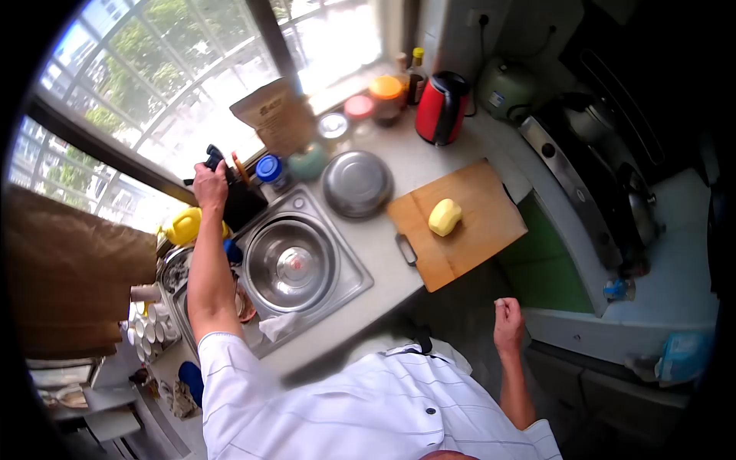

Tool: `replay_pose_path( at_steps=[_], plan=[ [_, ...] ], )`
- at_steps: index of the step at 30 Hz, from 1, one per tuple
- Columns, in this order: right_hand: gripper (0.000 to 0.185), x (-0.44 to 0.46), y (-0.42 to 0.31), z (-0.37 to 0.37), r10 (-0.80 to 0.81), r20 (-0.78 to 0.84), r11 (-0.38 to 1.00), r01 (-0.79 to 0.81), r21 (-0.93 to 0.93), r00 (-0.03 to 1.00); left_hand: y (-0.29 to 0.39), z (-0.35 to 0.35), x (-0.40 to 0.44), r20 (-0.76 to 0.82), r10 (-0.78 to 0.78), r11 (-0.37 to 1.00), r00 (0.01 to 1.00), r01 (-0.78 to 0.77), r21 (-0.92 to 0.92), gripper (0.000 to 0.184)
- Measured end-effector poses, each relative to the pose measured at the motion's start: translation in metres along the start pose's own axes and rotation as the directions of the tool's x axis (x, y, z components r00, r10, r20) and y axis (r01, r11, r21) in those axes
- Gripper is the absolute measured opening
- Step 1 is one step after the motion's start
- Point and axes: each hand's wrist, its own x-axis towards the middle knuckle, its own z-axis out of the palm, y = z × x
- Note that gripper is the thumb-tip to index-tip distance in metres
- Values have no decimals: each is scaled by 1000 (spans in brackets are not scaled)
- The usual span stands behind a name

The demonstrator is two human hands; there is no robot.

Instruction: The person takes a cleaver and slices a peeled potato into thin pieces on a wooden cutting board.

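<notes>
While the left arm stretches far forward past the sink, its elbow nearly straight, the left hand point(210, 185) is at the dark handles point(215, 158) above a black upright holder point(244, 205). Its fingers are bent around one of these handles, though how firmly they grip cannot be told. The right arm is bent, and the right hand point(507, 328) hangs in the air beyond the edge of the pale desk point(391, 264), its fingers curled inward; whether they hold anything small cannot be told.

Ahead and to the left of the right fingers, a peeled yellow potato point(445, 217) lies on a rectangular wooden cutting board point(487, 222), touched by neither hand.

Nearer the body and to the right of the left fingers, a round stainless steel bowl point(331, 264) sits in the metal sink point(354, 280); light glints inside it, so its contents are unclear. Just right of the black holder stands a clear jar with a blue lid point(269, 168). Farther right, an orange-lidded jar point(386, 89) has dark contents.
</notes>
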Motion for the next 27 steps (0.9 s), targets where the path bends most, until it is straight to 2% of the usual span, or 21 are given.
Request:
replay_pose_path(
  at_steps=[1, 2, 3, 5, 6, 9, 11, 13, 15, 17, 21, 22, 23, 24, 25, 26, 27],
  plan=[
    [17, -25, -2, -14, 53, -42, 998, -55, -30, 998, -18, 10, -7, -107, 54, 999, 993, -53, 8, 59],
    [18, -40, -13, -15, 60, -48, 998, -60, -7, 997, -26, 9, -16, -67, 41, 999, 997, -42, -21, 56],
    [18, 46, -8, 32, -37, -134, 991, 53, 121, 990, 40, -4, 51, -224, 121, 990, 967, -133, -40, 53],
    [18, 29, -11, 21, -14, -95, 998, 20, 67, 995, 24, -2, 33, -108, 108, 994, 988, -109, -10, 49],
    [19, 23, -13, 13, 2, -80, 998, 3, 61, 997, 19, 1, 22, -100, 139, 990, 985, -140, -4, 47],
    [18, 28, -27, 15, 40, -76, 997, -36, 63, 996, 24, -9, 26, -130, 176, 984, 976, -179, -11, 44],
    [18, 36, -24, 24, -24, -96, 995, 33, 93, 995, 34, -21, 38, -144, 181, 979, 973, -192, -64, 40],
    [18, 38, -31, 25, -30, -66, 992, 38, 121, 997, 55, -51, 38, -161, 215, 973, 963, -225, -50, 36],
    [18, 39, -37, 21, -5, -63, 997, 10, 78, 998, 86, -87, 27, -194, 260, 965, 946, -262, 15, 35],
    [18, 42, -49, 26, -1, -28, 994, 4, 114, 1000, 113, -124, 18, -255, 333, 942, 908, -329, 60, 37],
    [20, 54, -74, 31, -8, 74, 979, -7, 206, 997, 171, -176, -41, -384, 421, 890, 822, -456, -1, 36],
    [23, 59, -79, 33, -13, 194, 932, -58, 357, 981, 182, -180, -61, -423, 522, 817, 740, -576, -1, 31],
    [26, 63, -86, 34, -35, 311, 861, -129, 492, 950, 187, -175, -84, -415, 505, 786, 756, -602, -140, 28],
    [40, 68, -96, 33, -129, 399, 854, -104, 510, 908, 199, -167, -107, -497, 584, 644, 642, -739, -198, 31],
    [40, 73, -106, 33, -133, 404, 850, -105, 515, 905, 211, -161, -135, -482, 623, 562, 617, -781, -274, 32],
    [42, 78, -116, 34, -184, 503, 723, -231, 651, 844, 226, -157, -155, -492, 732, 437, 472, -878, -192, 34],
    [46, 83, -126, 34, -255, 583, 568, -369, 736, 771, 237, -149, -178, -477, 781, 324, 404, -914, -244, 34]
  ],
)
